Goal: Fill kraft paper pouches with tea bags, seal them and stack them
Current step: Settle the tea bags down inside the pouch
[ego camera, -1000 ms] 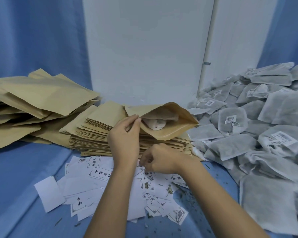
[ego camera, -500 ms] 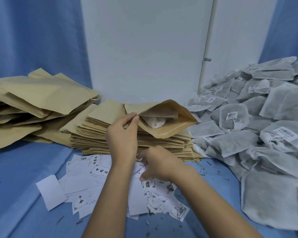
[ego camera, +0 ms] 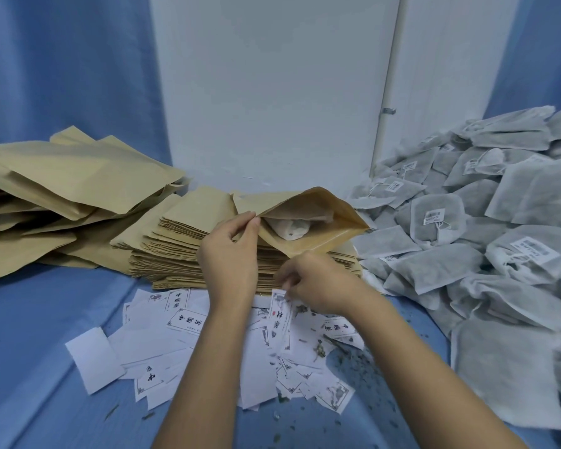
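A kraft paper pouch lies on top of a stack of flat pouches, its mouth held wide toward me. A white tea bag shows inside it. My left hand pinches the near lip of the pouch mouth between thumb and fingers. Just below the pouch, my right hand pinches a small printed paper slip lifted off the pile of slips on the blue cloth.
A heap of grey tea bags fills the right side. Larger kraft pouches are piled at the left. Loose tea bits litter the blue cloth. A white wall stands behind.
My right hand has lifted from the pile of slips with one printed slip pinched in it. My left hand keeps holding the pouch mouth wide.
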Demonstrator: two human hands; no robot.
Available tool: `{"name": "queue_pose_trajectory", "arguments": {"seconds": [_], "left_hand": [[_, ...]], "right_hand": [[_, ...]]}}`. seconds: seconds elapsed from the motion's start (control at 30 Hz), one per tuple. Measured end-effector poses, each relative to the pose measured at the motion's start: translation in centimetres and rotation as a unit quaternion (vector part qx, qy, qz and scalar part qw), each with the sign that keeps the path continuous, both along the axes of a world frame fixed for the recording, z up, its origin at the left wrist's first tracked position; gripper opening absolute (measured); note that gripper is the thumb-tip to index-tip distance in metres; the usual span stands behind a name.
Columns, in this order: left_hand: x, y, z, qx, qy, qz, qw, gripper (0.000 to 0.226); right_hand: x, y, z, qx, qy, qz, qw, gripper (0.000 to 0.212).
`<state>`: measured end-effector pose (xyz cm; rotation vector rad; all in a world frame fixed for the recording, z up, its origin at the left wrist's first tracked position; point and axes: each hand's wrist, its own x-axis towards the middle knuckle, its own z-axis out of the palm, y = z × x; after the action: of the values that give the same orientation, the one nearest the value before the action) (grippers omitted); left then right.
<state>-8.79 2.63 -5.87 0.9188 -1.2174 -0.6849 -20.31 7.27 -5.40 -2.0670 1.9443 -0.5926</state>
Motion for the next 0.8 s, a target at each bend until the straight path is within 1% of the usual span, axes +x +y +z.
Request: {"name": "queue_pose_trajectory", "arguments": {"seconds": [0.07,0.1,0.13,0.17,0.2,0.23,0.27,0.3,0.4,0.43,0.5,0.63,0.67,0.7,0.73,0.8], "left_hand": [[0.0,0.0,0.0,0.0,-0.002,0.001,1.0,0.013],[0.0,0.1,0.0,0.0,-0.003,0.001,1.0,0.013],[0.0,0.1,0.0,0.001,-0.004,0.0,1.0,0.013],[0.0,0.2,0.0,0.0,-0.006,0.0,1.0,0.013],[0.0,0.3,0.0,0.0,-0.007,0.002,1.0,0.013],[-0.1,0.3,0.0,-0.002,-0.008,0.003,1.0,0.012],[-0.2,0.4,0.0,-0.003,-0.007,0.005,1.0,0.013],[-0.2,0.5,0.0,-0.005,-0.007,0.005,1.0,0.013],[-0.6,0.8,0.0,-0.021,-0.012,0.003,1.0,0.012],[-0.7,0.9,0.0,-0.027,-0.014,0.001,1.0,0.012],[-0.8,1.1,0.1,-0.037,-0.014,-0.002,0.999,0.012],[-1.1,1.3,0.1,-0.046,-0.008,-0.012,0.999,0.012],[-1.1,1.4,0.1,-0.047,-0.005,-0.013,0.999,0.012],[-1.1,1.4,0.1,-0.047,-0.002,-0.013,0.999,0.012],[-1.1,1.4,0.2,-0.046,-0.001,-0.013,0.999,0.011],[-1.0,1.4,0.2,-0.044,0.003,-0.011,0.999,0.011]], "right_hand": [[-0.6,0.4,1.2,-0.073,-0.033,0.006,0.997,0.027],[-0.8,0.6,1.8,-0.134,-0.084,-0.004,0.987,0.023],[-0.9,0.9,2.3,-0.207,-0.154,-0.018,0.966,0.019],[-1.2,1.1,2.6,-0.288,-0.216,-0.04,0.932,0.019],[-1.5,1.2,2.8,-0.367,-0.228,-0.063,0.9,0.021],[-1.8,1.3,3.0,-0.424,-0.193,-0.083,0.881,0.022],[-2.1,1.4,3.0,-0.453,-0.145,-0.098,0.874,0.022],[-2.2,1.3,2.9,-0.456,-0.106,-0.104,0.877,0.021],[-2.4,0.7,2.1,-0.369,-0.041,-0.101,0.923,0.021],[-2.4,0.5,1.7,-0.349,-0.017,-0.099,0.932,0.022],[-2.3,0.2,1.0,-0.332,0.024,-0.095,0.938,0.023],[-2.0,0.2,0.5,-0.339,0.05,-0.117,0.932,0.022],[-2.0,0.2,0.6,-0.357,0.041,-0.117,0.926,0.021],[-1.9,0.3,0.7,-0.381,0.011,-0.111,0.918,0.02],[-1.7,0.3,0.9,-0.402,-0.036,-0.099,0.91,0.02],[-1.4,0.4,1.1,-0.413,-0.145,-0.07,0.897,0.02]]}}
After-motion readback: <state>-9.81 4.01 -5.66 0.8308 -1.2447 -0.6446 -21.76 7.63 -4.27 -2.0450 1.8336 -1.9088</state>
